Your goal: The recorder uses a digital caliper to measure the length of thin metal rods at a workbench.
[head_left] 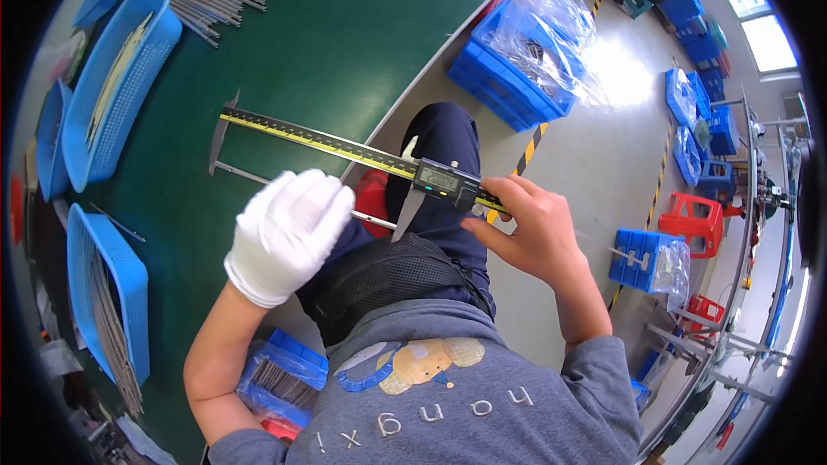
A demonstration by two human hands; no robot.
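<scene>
Centre frame — white-gloved left hand (293, 228) wraps a thin metal rod (374, 220), apparently to line it up between the jaws of a digital caliper (319, 145), whose right end the bare right hand (536, 228) pinches, likely for steadiness.

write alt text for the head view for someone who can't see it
A digital caliper spans a thin metal rod lengthwise: a white-gloved left hand holds the rod between the jaws, and a bare right hand grips the caliper near its display. Blue baskets stand on a green table at left.
</scene>
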